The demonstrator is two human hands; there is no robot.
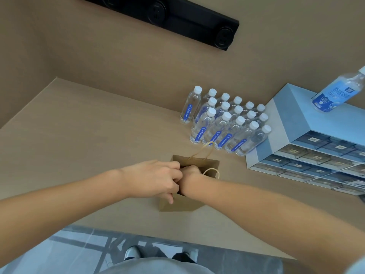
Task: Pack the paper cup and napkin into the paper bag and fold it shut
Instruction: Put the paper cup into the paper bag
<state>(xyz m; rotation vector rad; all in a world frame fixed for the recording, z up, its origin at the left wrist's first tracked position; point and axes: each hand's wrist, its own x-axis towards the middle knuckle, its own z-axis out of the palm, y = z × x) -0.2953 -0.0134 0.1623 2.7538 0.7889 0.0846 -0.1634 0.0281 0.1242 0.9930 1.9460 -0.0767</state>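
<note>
A small brown paper bag [209,165] with twine handles stands upright on the tan counter, its mouth open. My left hand [156,179] grips the bag's near left rim, fingers curled over the edge. My right hand [190,172] is plunged into the bag's mouth, so only the wrist and the back of the hand show. The bag's walls and my hands hide the fingers and whatever is inside. Neither the paper cup nor the napkin can be seen.
Several small water bottles [223,123] stand in rows just behind the bag. A blue-and-white drawer cabinet [300,123] sits at the right with a larger bottle [335,93] on top. A black socket strip [177,16] runs along the wall. The counter's front edge [138,232] is near my body.
</note>
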